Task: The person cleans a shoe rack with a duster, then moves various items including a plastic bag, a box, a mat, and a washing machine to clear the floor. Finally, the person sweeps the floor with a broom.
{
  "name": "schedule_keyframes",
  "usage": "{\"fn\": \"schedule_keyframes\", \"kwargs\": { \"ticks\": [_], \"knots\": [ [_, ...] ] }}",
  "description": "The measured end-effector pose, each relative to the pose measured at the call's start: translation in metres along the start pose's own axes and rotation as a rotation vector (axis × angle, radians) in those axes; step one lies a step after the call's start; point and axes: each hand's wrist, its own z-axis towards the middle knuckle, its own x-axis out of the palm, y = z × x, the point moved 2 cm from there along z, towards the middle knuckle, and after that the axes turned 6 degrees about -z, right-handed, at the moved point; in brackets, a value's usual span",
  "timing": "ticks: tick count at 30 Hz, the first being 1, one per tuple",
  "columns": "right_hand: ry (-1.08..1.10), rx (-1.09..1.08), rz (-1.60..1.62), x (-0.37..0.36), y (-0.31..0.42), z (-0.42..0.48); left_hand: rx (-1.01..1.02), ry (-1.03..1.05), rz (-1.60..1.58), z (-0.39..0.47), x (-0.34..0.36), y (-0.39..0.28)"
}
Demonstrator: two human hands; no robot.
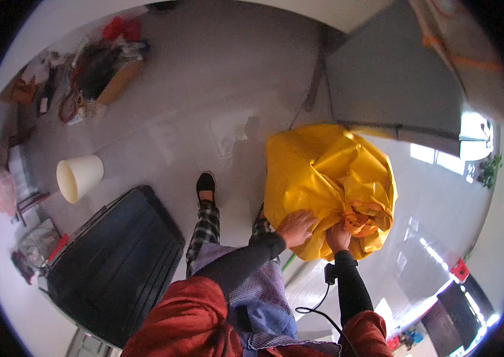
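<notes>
A large, bulging yellow plastic bag [298, 176] is in front of me, slightly to the right. Its top is bunched into creased folds, with an orange crumpled part [361, 218] in the middle of the gather. My right hand [338, 236] grips the gathered folds right beside that orange part; its fingertips are partly hidden. Flat against the near left side of the bag rests my left hand [297, 228], fingers somewhat spread, pressing on the plastic without a visible grip. What the bag contains cannot be seen.
A ridged black case or lid [118, 263] is at the left, with a cream wastebasket [83, 175] lying beyond it. Cluttered goods and an open box [120, 82] lie at upper left. A large grey panel [394, 80] stands behind the bag. A black cable [318, 309] trails from my right wrist.
</notes>
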Motion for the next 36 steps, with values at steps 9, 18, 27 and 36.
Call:
{"fn": "schedule_keyframes", "kwargs": {
  "ticks": [9, 18, 27, 36],
  "knots": [
    [0.71, -0.31, -0.73, -0.056, 0.039, -0.003, -0.559, -0.306, -0.338, -0.206, -0.086, 0.115],
    [0.277, -0.585, -0.426, -0.141, 0.22, -0.027, -0.51, -0.751, -0.601, -0.251, -0.208, 0.143],
    [0.352, -1.044, -0.115, -0.219, 0.465, -0.043, -0.38, -1.118, -0.814, -0.299, -0.346, 0.167],
    [0.25, -1.341, -0.649, -0.267, 0.578, 0.006, -0.366, -1.47, -0.908, -0.318, -0.433, 0.23]
  ]
}}
